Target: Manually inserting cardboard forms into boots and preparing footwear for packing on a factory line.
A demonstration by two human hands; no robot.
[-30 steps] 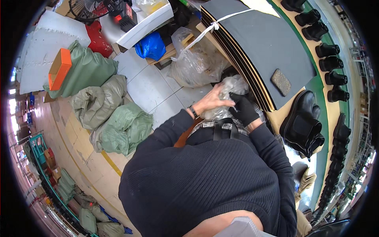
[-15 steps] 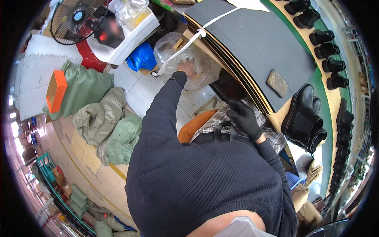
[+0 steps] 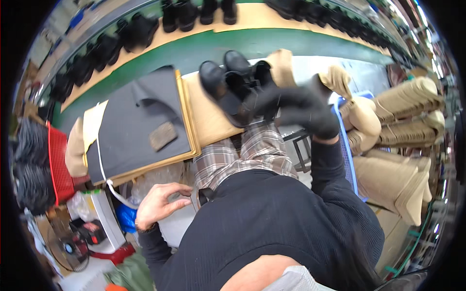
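Your left hand [image 3: 162,203], bare, is partly open near the strapped stack of dark sheets [image 3: 121,150], thumb and bent fingers parted, empty. Your right hand [image 3: 301,109], gloved in black, extends its fingers over the near side of the black boots [image 3: 238,86]; blur prevents telling whether they grip or touch one. The boots are grouped on the worktop [image 3: 233,40], between the stack and the blue basket [image 3: 345,150]. A rough block [image 3: 163,136] rests on the stack.
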